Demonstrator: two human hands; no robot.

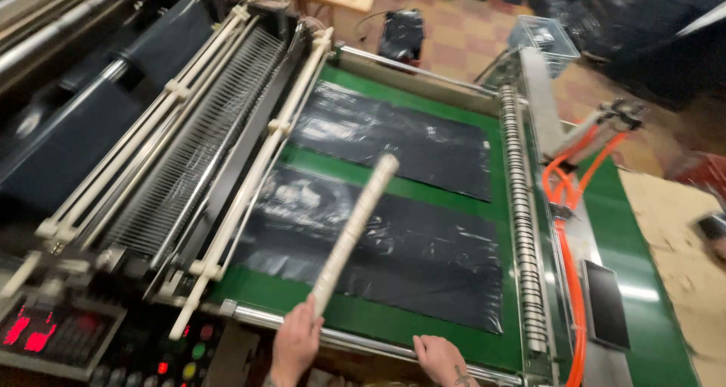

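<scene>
My left hand [295,342] grips the near end of a long pale cardboard tube [353,232] that slants up and away over the green conveyor belt [393,323]. The tube's far end hangs above the gap between two black plastic bag sheets: a near bag sheet [423,262] and a far bag sheet [401,137], both lying flat on the belt. My right hand [441,359] rests on the machine's metal front rail [363,343], fingers curled over the edge, holding nothing else.
A rack of white bars and thin wires [197,122] rises at the left. A ribbed roller [520,221] and orange hoses [571,281] run down the right side. A control panel with red display and coloured buttons [45,332] sits bottom left. A clear bin [543,39] stands beyond.
</scene>
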